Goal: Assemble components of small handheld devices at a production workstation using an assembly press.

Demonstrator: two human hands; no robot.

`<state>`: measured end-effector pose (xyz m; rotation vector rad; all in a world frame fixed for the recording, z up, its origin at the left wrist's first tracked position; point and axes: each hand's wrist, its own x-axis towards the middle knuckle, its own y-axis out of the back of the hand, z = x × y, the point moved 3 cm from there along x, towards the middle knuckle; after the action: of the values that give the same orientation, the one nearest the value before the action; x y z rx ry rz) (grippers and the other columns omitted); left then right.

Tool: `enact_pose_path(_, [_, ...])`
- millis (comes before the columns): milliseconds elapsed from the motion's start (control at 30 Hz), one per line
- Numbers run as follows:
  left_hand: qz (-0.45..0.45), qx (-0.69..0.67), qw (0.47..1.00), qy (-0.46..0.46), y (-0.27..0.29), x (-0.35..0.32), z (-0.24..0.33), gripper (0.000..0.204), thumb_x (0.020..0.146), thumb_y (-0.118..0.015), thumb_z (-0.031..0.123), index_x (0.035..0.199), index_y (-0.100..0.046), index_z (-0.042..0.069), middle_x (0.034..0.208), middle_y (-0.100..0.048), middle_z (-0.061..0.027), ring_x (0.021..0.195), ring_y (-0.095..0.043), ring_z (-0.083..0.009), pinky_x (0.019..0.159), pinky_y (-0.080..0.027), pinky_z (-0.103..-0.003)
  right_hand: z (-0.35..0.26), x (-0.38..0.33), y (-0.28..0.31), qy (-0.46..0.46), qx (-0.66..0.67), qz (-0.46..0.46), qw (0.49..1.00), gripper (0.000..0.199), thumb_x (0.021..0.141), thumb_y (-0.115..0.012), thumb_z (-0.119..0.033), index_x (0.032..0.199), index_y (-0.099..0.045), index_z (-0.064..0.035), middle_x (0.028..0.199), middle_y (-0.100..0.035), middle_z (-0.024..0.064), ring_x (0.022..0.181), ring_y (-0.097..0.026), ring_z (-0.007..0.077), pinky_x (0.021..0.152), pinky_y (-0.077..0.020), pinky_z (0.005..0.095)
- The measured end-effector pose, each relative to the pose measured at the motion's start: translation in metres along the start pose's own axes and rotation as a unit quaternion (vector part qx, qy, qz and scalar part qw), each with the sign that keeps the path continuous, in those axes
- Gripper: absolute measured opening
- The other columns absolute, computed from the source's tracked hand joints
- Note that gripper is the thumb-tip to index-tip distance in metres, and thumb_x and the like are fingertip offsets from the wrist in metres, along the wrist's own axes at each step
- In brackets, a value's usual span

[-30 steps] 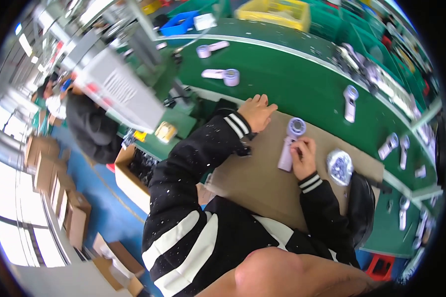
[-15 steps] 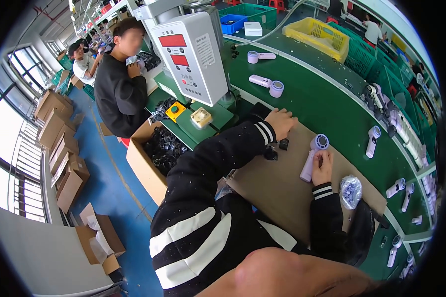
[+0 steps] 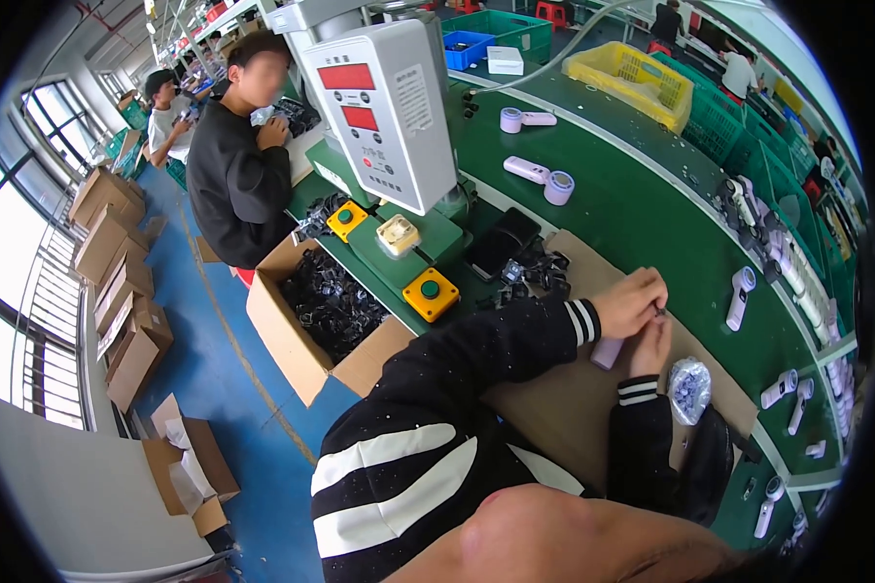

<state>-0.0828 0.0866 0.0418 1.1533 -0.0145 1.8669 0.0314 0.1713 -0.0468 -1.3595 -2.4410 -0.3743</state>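
Note:
Over a brown cardboard sheet (image 3: 544,413), my two hands meet fingertip to fingertip. My left hand (image 3: 630,303) is closed in a pinch against the fingers of my right hand (image 3: 649,348), which is closed too. A small dark thing shows between the fingertips, too little of it visible to name. Beneath the hands lies a light purple handheld fan (image 3: 607,352); only the end of its handle shows, the rest being covered by my left hand. Right of my right hand sits a clear plastic bag (image 3: 688,391) of small purple parts.
A press machine with a white control box (image 3: 379,117) stands at left, with yellow button boxes (image 3: 430,293) by it. Black parts (image 3: 537,274) and a black tray (image 3: 504,243) lie nearby. A carton (image 3: 306,374) holds black parts. More purple fans (image 3: 557,188) lie on the green bench. A co-worker (image 3: 238,155) sits at left.
My left hand has come from the black parts at the cardboard's far edge to my right hand. The right hand has shifted slightly right, and the fan is now mostly covered.

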Motion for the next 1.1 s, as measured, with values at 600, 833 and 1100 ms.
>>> enact_pose_path(600, [0.021,0.046,0.997,-0.051,0.004,-0.019,-0.012,0.02,0.076,-0.059,0.005,0.094,-0.05,0.008,0.093,-0.053,-0.0096,0.084,-0.055,-0.0297,0.075,-0.045,-0.035,-0.024,0.011,0.018,-0.004,0.012,-0.126,0.992,0.018,0.097,-0.049,-0.012,0.109,-0.055,0.0,0.103,-0.059,0.0076,0.087,-0.054,0.0138,0.081,-0.0437,0.0241])
enact_pose_path(833, [-0.008,-0.098,0.987,0.13,0.012,-0.025,-0.025,0.018,0.074,-0.062,0.008,0.089,-0.053,0.006,0.081,-0.057,-0.0077,0.072,-0.057,-0.0274,0.066,-0.047,-0.035,-0.023,0.01,0.009,-0.001,0.058,-0.117,0.991,0.013,0.096,-0.05,-0.01,0.103,-0.055,-0.0003,0.097,-0.059,0.0054,0.084,-0.053,0.0125,0.08,-0.0435,0.0235])
enact_pose_path(1100, [-0.001,-0.151,0.974,0.168,0.005,-0.031,-0.034,0.019,0.072,-0.068,0.012,0.082,-0.054,0.005,0.068,-0.06,-0.0055,0.057,-0.056,-0.0253,0.057,-0.047,-0.034,-0.025,0.01,0.012,0.038,-0.065,-0.114,0.991,0.008,0.094,-0.051,-0.009,0.093,-0.055,-0.0021,0.084,-0.056,0.0022,0.073,-0.048,0.0107,0.072,-0.0412,0.022])
